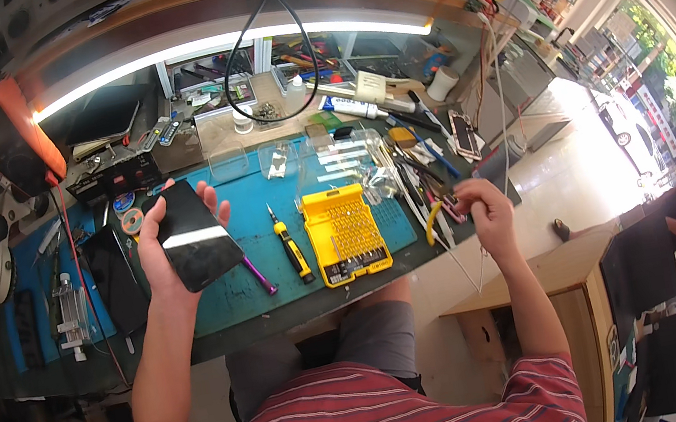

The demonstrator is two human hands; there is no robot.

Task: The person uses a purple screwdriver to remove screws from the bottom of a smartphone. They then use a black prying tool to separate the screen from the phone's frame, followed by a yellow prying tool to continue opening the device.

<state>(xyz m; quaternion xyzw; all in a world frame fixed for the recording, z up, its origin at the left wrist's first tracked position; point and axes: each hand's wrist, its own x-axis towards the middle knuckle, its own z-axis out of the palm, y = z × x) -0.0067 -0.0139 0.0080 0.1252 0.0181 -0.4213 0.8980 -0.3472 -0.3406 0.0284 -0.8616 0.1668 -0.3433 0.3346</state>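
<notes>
A cluttered repair bench under a bright strip light is filling the upper half of the head view, with a blue work mat (pixel 236 295) spreading across its front edge. The person's left hand (pixel 163 258) is gripping a black smartphone (pixel 194 235) above the mat's left part, fingers curling round its far edges. The phone's glossy dark face is catching a white band of reflected light, and its long axis is running from about 11 o'clock down to 5 o'clock. The right hand (pixel 481 209) is closing its fingers on a small yellow-handled tool (pixel 432 222) at the mat's right end; what kind of tool it is cannot be told. A yellow screwdriver bit case (pixel 346 234) is lying open at 3 o'clock from the phone, a yellow-and-black screwdriver (pixel 292 250) between them. A second dark phone (pixel 117 279) is resting at 9 o'clock. An orange multimeter (pixel 14 144) is standing at 10 o'clock.
</notes>
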